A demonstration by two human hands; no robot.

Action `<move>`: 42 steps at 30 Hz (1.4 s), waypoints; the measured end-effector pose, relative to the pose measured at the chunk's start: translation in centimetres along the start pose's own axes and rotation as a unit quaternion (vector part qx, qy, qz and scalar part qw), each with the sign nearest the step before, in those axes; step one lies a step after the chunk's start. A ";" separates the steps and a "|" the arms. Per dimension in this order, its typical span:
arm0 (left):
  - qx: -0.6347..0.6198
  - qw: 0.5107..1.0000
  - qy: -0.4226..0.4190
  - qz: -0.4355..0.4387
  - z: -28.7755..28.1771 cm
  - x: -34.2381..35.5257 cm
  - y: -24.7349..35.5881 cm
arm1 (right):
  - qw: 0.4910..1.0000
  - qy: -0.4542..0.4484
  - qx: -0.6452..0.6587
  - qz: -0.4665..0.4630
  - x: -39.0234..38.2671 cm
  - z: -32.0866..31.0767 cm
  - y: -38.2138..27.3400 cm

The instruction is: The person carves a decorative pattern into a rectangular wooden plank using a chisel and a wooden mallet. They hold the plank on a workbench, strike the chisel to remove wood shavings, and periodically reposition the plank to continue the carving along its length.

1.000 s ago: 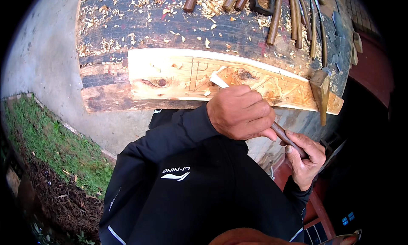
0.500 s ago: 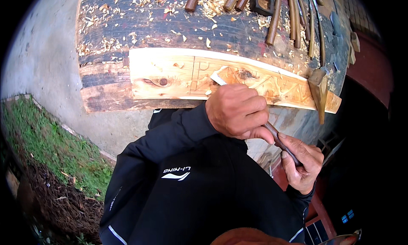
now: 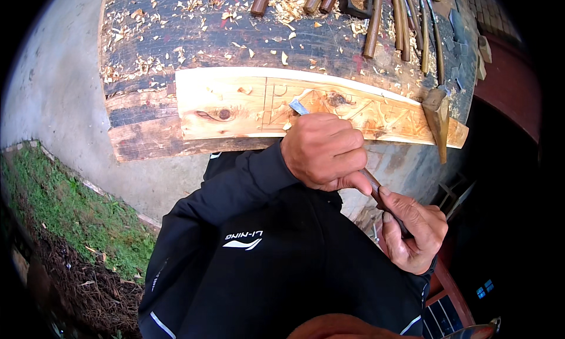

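Note:
A pale wooden board [image 3: 235,98] with carved zigzag lines and a dark knot lies along the near edge of the workbench. My left hand [image 3: 325,152] is closed round the lower part of a chisel, its wrist near the board's front edge. The chisel's flat metal blade [image 3: 299,107] rests on or just over the carved area; the exact contact is hard to see. Farther back, my right hand [image 3: 415,230] grips the end of the brown chisel handle [image 3: 375,189] between thumb and fingers. The handle slants down to the right, away from the board.
On the board's right end sits a wooden mallet-like piece [image 3: 436,118]. Several wooden-handled tools [image 3: 398,21] and a black square box [image 3: 356,2] lie at the bench's far side. Wood shavings [image 3: 147,65] are scattered over the dark workbench [image 3: 229,51]. Grass [image 3: 88,209] borders the concrete at left.
The whole view has shifted slightly, so the bench and board appear a little farther left. The chisel blade now looks bluish instead of bright white. Both hands keep their grip.

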State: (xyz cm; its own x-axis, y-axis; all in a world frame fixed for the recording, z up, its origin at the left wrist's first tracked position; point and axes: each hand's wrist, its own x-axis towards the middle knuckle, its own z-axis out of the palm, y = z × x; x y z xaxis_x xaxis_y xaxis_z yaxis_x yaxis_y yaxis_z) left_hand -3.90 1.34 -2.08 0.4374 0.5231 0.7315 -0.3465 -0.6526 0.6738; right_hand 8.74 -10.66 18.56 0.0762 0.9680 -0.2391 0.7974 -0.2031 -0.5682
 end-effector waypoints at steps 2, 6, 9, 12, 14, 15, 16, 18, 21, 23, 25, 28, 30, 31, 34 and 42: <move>-0.017 1.000 0.002 -0.001 -0.1 -0.2 0.0 | 0.999 0.013 -0.021 -0.021 -0.1 0.9 -0.8; -0.027 1.000 -0.005 -0.006 -0.7 -0.4 0.4 | 0.998 0.029 -0.045 -0.027 -0.4 2.0 -1.8; 0.040 0.999 -0.001 0.021 -0.7 -0.1 0.6 | 0.995 0.032 -0.071 -0.068 -0.4 1.5 -0.8; 0.142 0.988 0.015 0.053 -0.9 0.3 1.8 | 0.987 0.063 -0.076 -0.130 -1.0 0.9 1.2; 0.177 0.982 0.004 0.062 -1.2 0.5 2.4 | 0.991 0.079 -0.035 -0.101 -1.5 0.8 1.9; 0.164 0.985 -0.008 0.057 -0.9 0.6 2.4 | 0.992 0.088 -0.013 -0.088 -1.6 0.7 2.3; 0.151 0.987 -0.020 0.053 -0.4 0.7 2.3 | 0.996 0.071 0.007 -0.057 -2.1 0.4 2.8; 0.124 0.989 -0.062 0.045 0.3 0.7 1.9 | 0.996 0.081 0.034 -0.013 -2.0 0.1 4.2; 0.151 0.984 -0.076 0.052 1.2 1.1 1.4 | 0.993 0.088 0.073 0.035 -2.3 -0.6 6.1; 0.157 0.984 -0.081 0.037 1.4 1.5 1.2 | 0.989 0.097 0.090 0.062 -1.5 -1.0 6.9; 0.162 0.983 -0.084 0.016 1.7 1.7 0.9 | 0.989 0.083 0.100 0.066 -0.7 -1.4 7.3; 0.150 0.985 -0.083 -0.012 1.7 1.7 0.7 | 0.988 0.055 0.115 0.088 0.2 -2.0 7.8; 0.150 0.985 -0.080 -0.022 1.7 1.9 0.6 | 0.990 0.046 0.111 0.075 0.8 -2.3 8.2; 0.151 0.985 -0.078 -0.027 1.6 1.9 0.6 | 0.991 0.042 0.109 0.069 1.1 -2.5 8.2; 0.141 0.987 -0.070 -0.042 1.9 1.8 0.4 | 0.990 0.020 0.106 0.086 2.2 -3.1 7.7; 0.111 0.988 -0.062 -0.083 1.9 2.1 0.0 | 0.989 -0.008 0.091 0.119 4.5 -4.7 6.5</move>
State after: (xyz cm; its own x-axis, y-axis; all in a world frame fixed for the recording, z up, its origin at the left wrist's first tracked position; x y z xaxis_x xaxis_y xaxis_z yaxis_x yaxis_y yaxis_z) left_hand -1.44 1.44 -0.75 0.5768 0.5707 0.5845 -0.0762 -0.6749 0.7340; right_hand 17.07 -6.96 17.53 0.2382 0.8869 -0.3957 0.6366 -0.4503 -0.6261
